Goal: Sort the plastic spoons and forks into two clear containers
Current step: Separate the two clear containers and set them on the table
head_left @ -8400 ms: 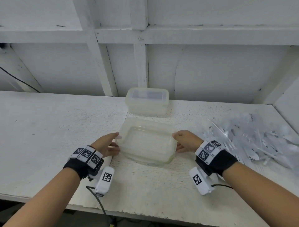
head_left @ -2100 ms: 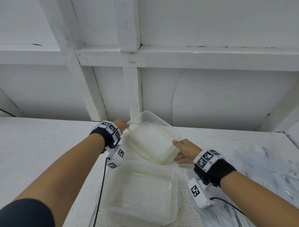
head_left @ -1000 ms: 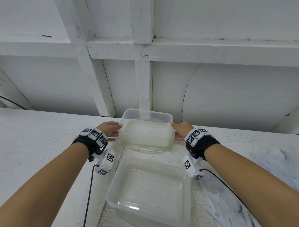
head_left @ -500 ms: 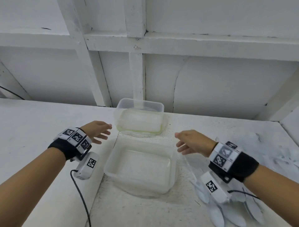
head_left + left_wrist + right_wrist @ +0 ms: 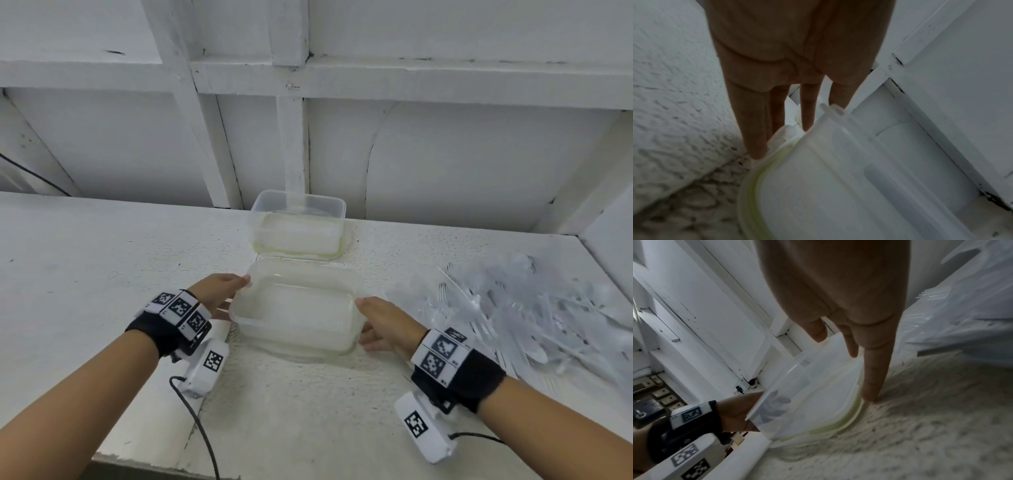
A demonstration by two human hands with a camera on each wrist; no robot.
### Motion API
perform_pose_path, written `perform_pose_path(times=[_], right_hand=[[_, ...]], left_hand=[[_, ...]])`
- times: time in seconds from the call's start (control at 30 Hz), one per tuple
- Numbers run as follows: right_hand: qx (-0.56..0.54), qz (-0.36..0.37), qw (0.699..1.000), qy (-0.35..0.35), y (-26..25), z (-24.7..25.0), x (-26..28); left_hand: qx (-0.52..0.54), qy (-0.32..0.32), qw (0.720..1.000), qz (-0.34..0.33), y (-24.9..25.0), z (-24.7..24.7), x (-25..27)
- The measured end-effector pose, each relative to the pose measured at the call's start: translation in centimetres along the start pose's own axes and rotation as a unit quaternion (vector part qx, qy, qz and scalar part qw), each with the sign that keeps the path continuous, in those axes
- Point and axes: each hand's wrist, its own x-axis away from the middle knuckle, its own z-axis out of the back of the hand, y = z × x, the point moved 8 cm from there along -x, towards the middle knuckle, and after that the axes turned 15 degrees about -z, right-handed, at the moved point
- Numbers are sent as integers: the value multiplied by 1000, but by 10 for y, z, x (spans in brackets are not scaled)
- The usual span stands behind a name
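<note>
Sorting has not begun, by the head view: the heap of clear plastic spoons and forks (image 5: 534,315) lies untouched on the white speckled table (image 5: 102,260), and both containers look empty. The near clear rectangular plastic container (image 5: 298,308) sits between the left hand (image 5: 219,291) and right hand (image 5: 383,322); the far clear rectangular container (image 5: 298,222) stands just behind. Left wrist view: straight fingers (image 5: 756,129) touch the near container's rim, gripping nothing. Right wrist view: extended fingers (image 5: 873,369) rest against its side wall, not curled round it.

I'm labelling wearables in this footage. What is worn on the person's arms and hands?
Both forearms are bare, no sleeves or gloves. Each wrist has a black band topped with white blocks printed with black square markers, and a white marker-tagged camera unit beneath, trailing a black cable.
</note>
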Motion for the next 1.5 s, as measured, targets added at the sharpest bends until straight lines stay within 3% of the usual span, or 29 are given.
perform_pose_path(times=[0.3, 0.8, 1.13, 1.2, 1.33, 1.5], right_hand=[[40, 0, 999, 37, -45, -2, -21], [69, -28, 997, 28, -43, 2, -30], [83, -54, 995, 17, -47, -2, -33], [120, -56, 990, 53, -57, 7, -31], [162, 37, 971, 173, -111, 37, -34], [151, 58, 968, 192, -157, 49, -64]], left_hand=[[-15, 61, 998, -27, 18, 21, -21], [13, -11, 1000, -3, 4, 25, -32], [-28, -37, 999, 19, 3, 36, -33], [-59, -29, 998, 17, 9, 40, -36], [-95, 72, 991, -55, 41, 61, -61], [-120, 95, 985, -78, 69, 60, -93]])
